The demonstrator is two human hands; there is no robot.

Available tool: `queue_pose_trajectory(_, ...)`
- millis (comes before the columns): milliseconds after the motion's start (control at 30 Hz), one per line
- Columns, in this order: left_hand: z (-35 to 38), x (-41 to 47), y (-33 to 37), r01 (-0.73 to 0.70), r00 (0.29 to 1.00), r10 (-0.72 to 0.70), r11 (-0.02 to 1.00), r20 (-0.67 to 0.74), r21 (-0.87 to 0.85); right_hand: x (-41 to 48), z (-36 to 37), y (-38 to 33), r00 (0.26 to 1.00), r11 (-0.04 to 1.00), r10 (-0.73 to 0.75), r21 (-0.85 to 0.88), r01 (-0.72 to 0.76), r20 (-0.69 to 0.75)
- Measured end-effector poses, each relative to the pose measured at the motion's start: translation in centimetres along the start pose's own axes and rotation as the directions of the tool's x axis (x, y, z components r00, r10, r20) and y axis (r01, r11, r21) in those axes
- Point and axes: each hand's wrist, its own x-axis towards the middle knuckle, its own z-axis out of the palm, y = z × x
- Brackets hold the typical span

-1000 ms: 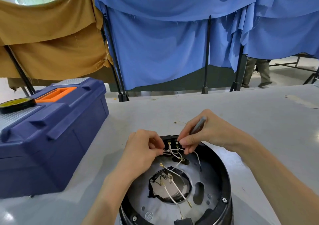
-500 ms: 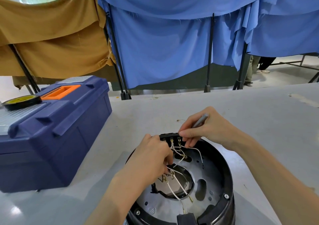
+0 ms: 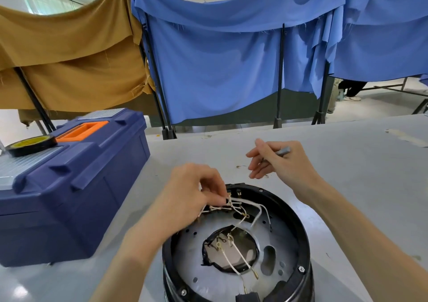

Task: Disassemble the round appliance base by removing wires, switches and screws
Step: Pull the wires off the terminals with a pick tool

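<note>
The round appliance base (image 3: 298, 234) lies upside down on the grey table (image 3: 361, 185), black rim up, with a silver inner plate and a central hole. White wires (image 3: 243, 209) run from a black switch block (image 3: 234, 190) at the far rim down to the centre. My left hand (image 3: 192, 195) pinches the wires at the switch block. My right hand (image 3: 278, 160) hovers above the table beyond the base, its fingers stretched out, with a thin grey tool (image 3: 282, 150) held against the palm. Screws (image 3: 301, 268) sit on the rim.
A dark blue toolbox (image 3: 69, 185) with an orange handle stands left of the base, a roll of black tape (image 3: 30, 145) on its lid. Tiny wire scraps (image 3: 240, 166) lie on the table. Brown and blue cloth screens hang behind the table.
My right hand has lifted off the switch block and drawn back over the table, still with the grey tool. My left hand has shifted to the wires at the block.
</note>
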Motion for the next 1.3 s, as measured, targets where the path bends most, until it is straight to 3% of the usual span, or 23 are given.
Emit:
queue_pose_trajectory(133,-1.3,2.2,-1.4,0.135,0.957,-0.223,0.91,-0.187,-0.393,0.4,-0.8,0.8,0.99,0.994,-0.013,-0.106,-0.003,-0.144)
queue_pose_trajectory(267,-0.2,6.7,-4.5,0.401,0.82,-0.558,0.719,-0.127,-0.568,0.3,-0.9,1.6,0.996,0.936,0.043,-0.346,-0.069,-0.082)
queue_pose_trajectory(367,1.5,10.1,-6.4,0.552,0.73,-0.684,0.584,0.005,-0.595,0.0,0.0,2.1,0.993,0.877,0.113,-0.472,-0.091,0.018)
queue_pose_trajectory(500,3.5,14.3,-7.4,0.617,0.684,-0.728,0.544,0.046,-0.569,-0.2,0.6,2.8,0.987,0.842,0.14,-0.535,-0.076,0.08)
queue_pose_trajectory(667,4.4,17.0,-9.2,0.664,0.619,-0.784,0.557,-0.051,-0.499,-0.1,0.4,3.3,0.986,0.857,0.147,-0.508,-0.087,0.079)
queue_pose_trajectory(800,3.5,16.1,-12.4,0.673,0.506,-0.858,0.458,-0.09,-0.581,-0.1,0.5,3.5,0.985,0.864,0.156,-0.493,-0.102,0.069)
queue_pose_trajectory(1000,2.3,14.9,-13.3,0.725,0.509,-0.861,0.415,0.022,-0.549,-0.1,0.4,3.5,0.982,0.862,0.175,-0.494,-0.116,0.073)
queue_pose_trajectory(1133,1.2,14.0,-11.2,0.78,0.597,-0.802,0.573,0.021,-0.251,-0.1,0.4,3.3,0.982,0.852,0.174,-0.511,-0.112,0.077)
queue_pose_trajectory(1233,0.2,12.6,-10.2,0.71,0.704,-0.706,0.702,-0.079,0.054,-0.2,0.4,3.1,0.981,0.845,0.176,-0.523,-0.11,0.078)
queue_pose_trajectory(1300,0.0,11.5,-9.2,0.617,0.783,-0.61,0.786,-0.119,0.031,-0.2,0.5,2.8,0.984,0.824,0.167,-0.557,-0.101,0.068)
